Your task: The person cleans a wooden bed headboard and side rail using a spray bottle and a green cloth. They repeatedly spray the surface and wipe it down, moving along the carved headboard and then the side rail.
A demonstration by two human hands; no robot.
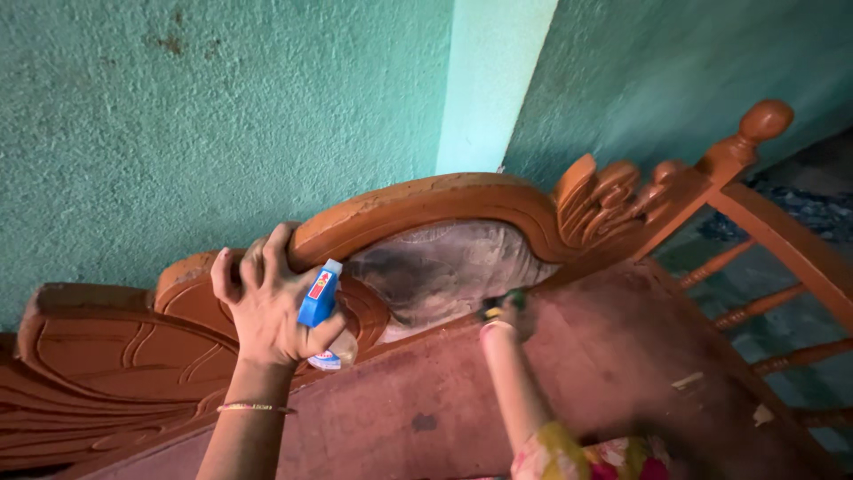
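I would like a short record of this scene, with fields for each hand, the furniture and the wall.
left hand: grips the carved backrest, holding a small blue bottle
right hand: blurred, holds something dark and green at the backrest base
furniture: wooden bench, worn reddish seat, spindled armrest
wall: rough, teal

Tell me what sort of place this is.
Likely a room in a home: a carved wooden sofa with a worn seat stands against rough teal plaster walls. The left hand rests on its backrest.
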